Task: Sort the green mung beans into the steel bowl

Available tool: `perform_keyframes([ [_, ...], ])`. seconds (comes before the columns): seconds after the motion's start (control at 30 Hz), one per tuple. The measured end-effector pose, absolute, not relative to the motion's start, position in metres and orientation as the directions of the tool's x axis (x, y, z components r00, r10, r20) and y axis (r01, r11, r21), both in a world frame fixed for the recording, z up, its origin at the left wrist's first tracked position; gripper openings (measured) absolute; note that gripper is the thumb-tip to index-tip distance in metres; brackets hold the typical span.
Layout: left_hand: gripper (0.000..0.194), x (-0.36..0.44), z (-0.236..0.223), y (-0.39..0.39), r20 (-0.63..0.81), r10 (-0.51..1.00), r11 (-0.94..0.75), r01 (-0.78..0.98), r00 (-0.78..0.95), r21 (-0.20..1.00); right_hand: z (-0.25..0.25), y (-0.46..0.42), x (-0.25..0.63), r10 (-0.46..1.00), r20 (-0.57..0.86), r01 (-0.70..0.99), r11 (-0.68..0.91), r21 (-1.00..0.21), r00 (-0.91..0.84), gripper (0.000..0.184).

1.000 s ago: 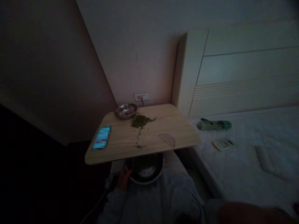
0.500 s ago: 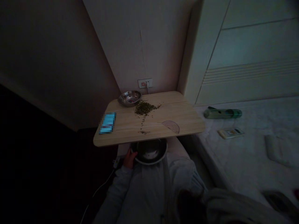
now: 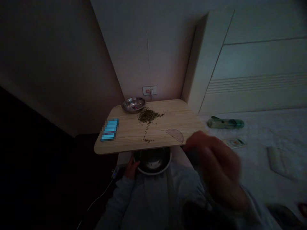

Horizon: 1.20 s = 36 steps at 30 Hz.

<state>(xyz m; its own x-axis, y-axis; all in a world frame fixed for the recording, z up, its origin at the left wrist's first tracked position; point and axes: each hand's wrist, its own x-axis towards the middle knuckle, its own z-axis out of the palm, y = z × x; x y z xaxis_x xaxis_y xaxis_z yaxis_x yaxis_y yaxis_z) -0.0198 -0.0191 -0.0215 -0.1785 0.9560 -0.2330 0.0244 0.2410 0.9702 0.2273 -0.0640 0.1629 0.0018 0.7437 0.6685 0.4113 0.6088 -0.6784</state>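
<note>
My left hand grips the left rim of a dark metal bowl on my lap, partly under the table's front edge. My right hand is raised by the table's right front corner, smeared by motion. Its fingers look curled together, and what they hold, if anything, is hidden. On the wooden table, a pile of small greenish beans or seeds lies near the middle, with a thin trail toward the front edge. A shiny steel bowl stands behind and left of the pile.
A lit phone lies at the table's left. A semicircular patterned shape is at its right front. On the bed are a green bottle and a phone-like object. A wall socket holds a plug.
My right hand has come up into view from the lower right, in front of the table's right corner. My left hand stays on the bowl's rim. The view has tilted slightly up.
</note>
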Motion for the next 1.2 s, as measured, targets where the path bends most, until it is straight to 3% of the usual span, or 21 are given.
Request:
perform_keyframes([
  [0.13, 0.048, -0.020, -0.034, -0.016, -0.252, 0.951, 0.250, -0.034, -0.179, 0.968, 0.103, 0.015, 0.242, 0.894, 0.441, 0.727, 0.254, -0.638, 0.075, 0.027],
  [0.2, 0.046, -0.021, -0.036, -0.016, -0.245, 0.954, 0.242, -0.040, -0.172, 0.969, 0.072, 0.034, 0.246, 0.948, 0.312, 0.838, 0.118, -0.532, 0.065, 0.034],
  [0.3, 0.040, -0.025, -0.034, -0.017, -0.251, 0.954, 0.251, -0.023, -0.166, 0.968, 0.049, 0.035, 0.245, 0.954, 0.290, 0.935, 0.040, -0.352, 0.069, 0.035],
  [0.43, 0.043, -0.027, -0.034, -0.016, -0.274, 0.940, 0.275, -0.022, -0.206, 0.961, 0.049, 0.025, 0.243, 0.946, 0.317, 0.965, 0.026, -0.261, 0.060, 0.030],
  [0.73, 0.039, -0.023, -0.030, -0.015, -0.268, 0.944, 0.265, -0.042, -0.190, 0.963, 0.038, 0.007, 0.245, 0.910, 0.406, 0.943, 0.055, -0.328, 0.088, 0.028],
  [0.9, 0.025, -0.027, -0.025, -0.016, -0.276, 0.947, 0.275, -0.030, -0.165, 0.961, 0.030, 0.007, 0.243, 0.895, 0.433, 0.939, 0.052, -0.339, 0.107, 0.036],
  [1.2, 0.042, -0.024, -0.029, -0.014, -0.287, 0.944, 0.282, -0.056, -0.162, 0.958, 0.016, 0.010, 0.244, 0.843, 0.530, 0.942, 0.100, -0.321, 0.091, 0.039],
])
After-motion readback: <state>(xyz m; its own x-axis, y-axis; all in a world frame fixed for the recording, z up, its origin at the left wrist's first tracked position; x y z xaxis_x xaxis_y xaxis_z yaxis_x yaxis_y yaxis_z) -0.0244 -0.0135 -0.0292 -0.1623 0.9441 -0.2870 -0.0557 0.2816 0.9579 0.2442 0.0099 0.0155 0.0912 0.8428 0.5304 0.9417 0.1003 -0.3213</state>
